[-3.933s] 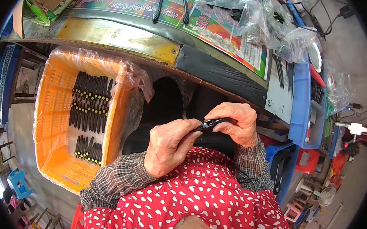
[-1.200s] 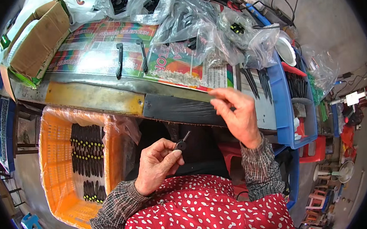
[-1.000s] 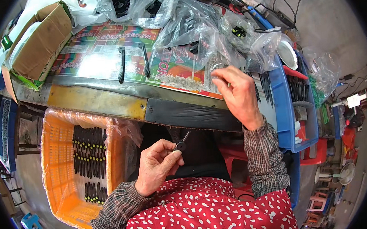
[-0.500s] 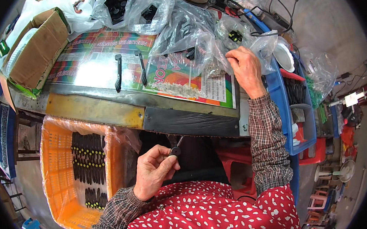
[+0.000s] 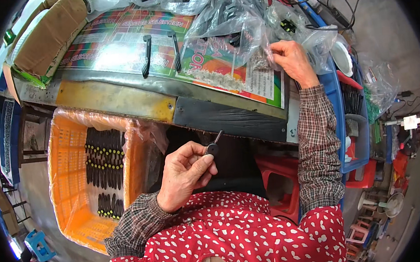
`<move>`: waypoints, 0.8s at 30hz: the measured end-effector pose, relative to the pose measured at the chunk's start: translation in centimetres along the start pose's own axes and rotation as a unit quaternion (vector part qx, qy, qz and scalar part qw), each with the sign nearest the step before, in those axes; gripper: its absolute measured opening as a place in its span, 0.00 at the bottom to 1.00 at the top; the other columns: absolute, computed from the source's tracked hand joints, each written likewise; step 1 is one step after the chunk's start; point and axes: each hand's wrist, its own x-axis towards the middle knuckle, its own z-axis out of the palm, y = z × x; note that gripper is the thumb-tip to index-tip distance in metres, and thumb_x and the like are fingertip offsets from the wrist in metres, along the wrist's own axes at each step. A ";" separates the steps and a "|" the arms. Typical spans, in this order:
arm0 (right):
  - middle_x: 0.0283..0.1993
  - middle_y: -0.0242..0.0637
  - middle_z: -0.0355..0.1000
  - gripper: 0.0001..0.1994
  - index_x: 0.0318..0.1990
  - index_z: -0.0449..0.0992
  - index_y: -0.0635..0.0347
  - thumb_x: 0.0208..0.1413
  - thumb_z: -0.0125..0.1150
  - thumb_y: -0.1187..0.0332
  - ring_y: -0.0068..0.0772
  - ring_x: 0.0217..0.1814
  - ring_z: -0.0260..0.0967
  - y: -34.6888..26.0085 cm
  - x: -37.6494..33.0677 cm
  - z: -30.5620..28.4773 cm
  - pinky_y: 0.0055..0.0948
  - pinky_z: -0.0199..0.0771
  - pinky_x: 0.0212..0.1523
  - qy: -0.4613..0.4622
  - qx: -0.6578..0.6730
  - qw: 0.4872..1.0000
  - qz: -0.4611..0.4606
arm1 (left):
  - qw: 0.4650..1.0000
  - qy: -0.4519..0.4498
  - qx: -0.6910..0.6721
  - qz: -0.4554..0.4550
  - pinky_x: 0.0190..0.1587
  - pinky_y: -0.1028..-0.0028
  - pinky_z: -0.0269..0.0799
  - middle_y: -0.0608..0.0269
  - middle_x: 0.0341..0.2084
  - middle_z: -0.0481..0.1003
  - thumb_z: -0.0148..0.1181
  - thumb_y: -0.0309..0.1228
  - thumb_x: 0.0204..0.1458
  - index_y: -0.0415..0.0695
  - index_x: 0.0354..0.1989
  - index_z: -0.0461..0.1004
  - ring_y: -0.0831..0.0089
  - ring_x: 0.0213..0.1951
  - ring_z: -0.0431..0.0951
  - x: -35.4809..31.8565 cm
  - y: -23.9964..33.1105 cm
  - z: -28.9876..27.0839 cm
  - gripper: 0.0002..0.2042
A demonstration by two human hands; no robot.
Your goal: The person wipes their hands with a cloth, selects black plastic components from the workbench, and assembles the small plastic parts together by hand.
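Observation:
My left hand (image 5: 186, 174) is in front of the table edge, thumb and fingers pinching a small round black part (image 5: 213, 149) with a thin metal pin sticking up from it. Over the table's right side, my right hand (image 5: 293, 63) has its fingers closed at the edge of a clear plastic bag (image 5: 241, 19). Dark pieces show through that bag. A small packet of greyish bits (image 5: 260, 59) lies just beside the right fingertips. Two slim black handle-like parts, one on the left (image 5: 147, 56) and one on the right (image 5: 175, 50), rest apart on the table.
An orange basket (image 5: 63, 190) holds rows of black pieces with yellow-green dots, below the table at left. A cardboard box (image 5: 50, 40) stands at the far left. Blue bins (image 5: 334, 117) flank my right arm, with a red stool (image 5: 279, 179) below. Whitish granules (image 5: 216, 79) lie scattered on the tabletop.
The whole view has shifted, the table sliding up and right in it. My left hand still pinches the black part, now a little higher; my right hand stays by the bag's edge.

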 end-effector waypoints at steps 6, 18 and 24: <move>0.34 0.43 0.77 0.10 0.36 0.81 0.62 0.46 0.58 0.70 0.45 0.36 0.76 0.6 0.2 1.0 0.36 0.73 0.38 0.012 0.034 0.999 -0.009 | 1.000 0.001 0.007 -0.004 0.18 0.83 0.57 0.60 0.24 0.75 0.54 0.26 0.61 0.38 0.40 0.68 0.82 0.18 0.67 -0.5 0.0 0.2 0.05; 0.32 0.50 0.76 0.10 0.36 0.80 0.61 0.47 0.58 0.68 0.52 0.36 0.75 -0.2 1.0 0.9 0.41 0.72 0.38 0.017 0.003 1.000 0.017 | 1.000 -0.004 0.011 -0.013 0.18 0.83 0.57 0.60 0.23 0.75 0.54 0.25 0.60 0.38 0.39 0.68 0.82 0.18 0.67 -0.6 -0.3 0.4 0.04; 0.31 0.52 0.74 0.09 0.32 0.79 0.63 0.47 0.58 0.67 0.55 0.37 0.73 -0.1 1.3 1.0 0.45 0.70 0.38 0.008 -0.022 1.000 0.015 | 1.000 0.001 0.009 -0.018 0.18 0.83 0.57 0.60 0.23 0.75 0.54 0.25 0.60 0.38 0.40 0.68 0.82 0.18 0.67 -0.7 -0.4 0.2 0.04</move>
